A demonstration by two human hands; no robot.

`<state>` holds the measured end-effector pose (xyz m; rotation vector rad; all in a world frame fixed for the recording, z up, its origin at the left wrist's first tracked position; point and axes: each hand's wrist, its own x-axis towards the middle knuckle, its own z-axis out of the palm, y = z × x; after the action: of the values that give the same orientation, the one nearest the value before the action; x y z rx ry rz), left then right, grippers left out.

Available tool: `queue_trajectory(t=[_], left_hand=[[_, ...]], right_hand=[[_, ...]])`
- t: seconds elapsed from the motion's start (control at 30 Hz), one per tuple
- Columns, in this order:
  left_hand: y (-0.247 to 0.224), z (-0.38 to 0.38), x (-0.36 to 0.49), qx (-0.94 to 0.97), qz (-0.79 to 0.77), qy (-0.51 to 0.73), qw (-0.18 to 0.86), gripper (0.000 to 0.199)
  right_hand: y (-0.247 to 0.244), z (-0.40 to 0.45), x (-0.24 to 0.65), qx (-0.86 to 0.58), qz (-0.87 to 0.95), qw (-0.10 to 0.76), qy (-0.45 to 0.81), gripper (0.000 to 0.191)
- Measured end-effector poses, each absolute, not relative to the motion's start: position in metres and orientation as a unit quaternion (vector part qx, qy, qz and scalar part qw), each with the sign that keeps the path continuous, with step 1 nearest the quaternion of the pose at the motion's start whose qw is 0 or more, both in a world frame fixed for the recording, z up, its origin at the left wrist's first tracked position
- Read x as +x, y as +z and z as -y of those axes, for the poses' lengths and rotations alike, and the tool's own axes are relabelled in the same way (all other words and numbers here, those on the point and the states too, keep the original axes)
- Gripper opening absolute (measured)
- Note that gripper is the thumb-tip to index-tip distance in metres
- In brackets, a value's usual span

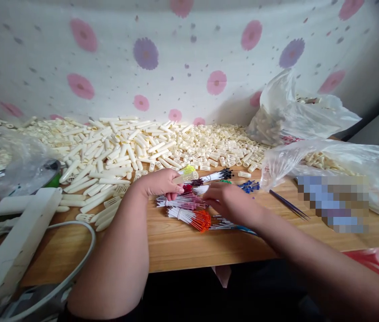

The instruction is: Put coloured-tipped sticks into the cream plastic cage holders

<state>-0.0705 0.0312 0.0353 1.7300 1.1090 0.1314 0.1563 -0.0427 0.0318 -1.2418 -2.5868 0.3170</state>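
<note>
A cream plastic tube (186,177) is held between the thumb and fingers of my left hand (162,183). Yellow tips show just behind it. My right hand (231,201) is bent over the bundles of thin white sticks, its fingers close together; whether they pinch a stick is hidden. Around the hands lie bundles with orange tips (200,220), pink tips (192,202), black tips (223,175) and blue tips (249,186). Red and green tips show partly between the hands. Light blue sticks (223,222) lie under my right hand.
Cream tubes (122,147) and slotted pieces (229,147) are heaped along the back of the wooden table (183,255). Plastic bags (296,112) stand at the right, near dark tweezers (289,205). A white power strip (18,246) with cables lies at the left.
</note>
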Motion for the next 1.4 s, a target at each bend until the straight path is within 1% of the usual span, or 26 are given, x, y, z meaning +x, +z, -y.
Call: queue_trajectory(t=[0.13,0.23,0.5,0.6,0.7,0.77,0.8,0.9,1.0,1.1,1.13,1.2,1.27,1.33,1.4], left_hand=[[0.032,-0.035,-0.077,0.7,-0.464,0.041,0.541,0.018],[0.03,-0.037,-0.08,0.691,-0.471,0.036,0.547,0.019],[0.023,-0.04,-0.077,0.683,-0.496,-0.006,0.536,0.012],[0.022,-0.042,-0.079,0.689,-0.497,-0.021,0.528,0.009],[0.024,-0.043,-0.081,0.69,-0.497,-0.03,0.526,0.01],[0.027,-0.041,-0.078,0.7,-0.505,0.002,0.505,0.012],[0.028,-0.04,-0.075,0.711,-0.511,0.041,0.482,0.013],[0.031,-0.032,-0.06,0.753,-0.486,0.17,0.411,0.016],[0.03,-0.024,-0.042,0.788,-0.422,0.173,0.412,0.018],[0.025,-0.02,-0.031,0.774,-0.444,0.202,0.403,0.02],[0.024,-0.02,-0.029,0.759,-0.455,0.223,0.408,0.019],[0.021,-0.021,-0.028,0.732,-0.453,0.259,0.437,0.017],[0.02,-0.021,-0.027,0.72,-0.42,0.29,0.47,0.016],[0.019,-0.02,-0.025,0.717,-0.383,0.314,0.49,0.015],[0.02,-0.017,-0.022,0.711,-0.361,0.336,0.5,0.016]], right_hand=[[0.025,0.028,0.109,-0.434,0.898,0.033,0.07,0.022],[0.019,0.024,0.098,-0.439,0.898,-0.003,0.031,0.023],[0.016,0.029,0.096,-0.446,0.895,0.003,-0.012,0.024],[0.019,0.028,0.115,-0.453,0.891,-0.005,-0.041,0.019],[0.024,0.025,0.144,-0.476,0.877,-0.014,-0.065,0.021],[0.029,0.022,0.16,-0.484,0.874,-0.012,-0.049,0.021],[0.032,0.021,0.166,-0.482,0.875,-0.007,-0.029,0.019],[0.039,0.018,0.174,-0.457,0.888,0.03,0.038,0.017],[0.044,0.013,0.173,-0.44,0.891,0.085,0.066,0.018],[0.043,0.005,0.175,-0.443,0.874,0.168,0.112,0.016],[0.041,0.002,0.177,-0.441,0.858,0.212,0.156,0.013],[0.036,-0.004,0.182,-0.417,0.806,0.308,0.287,0.01],[0.029,-0.008,0.185,-0.373,0.733,0.386,0.418,0.014],[0.023,-0.009,0.186,-0.334,0.675,0.434,0.494,0.016],[0.019,-0.007,0.183,-0.312,0.634,0.469,0.53,0.017]])
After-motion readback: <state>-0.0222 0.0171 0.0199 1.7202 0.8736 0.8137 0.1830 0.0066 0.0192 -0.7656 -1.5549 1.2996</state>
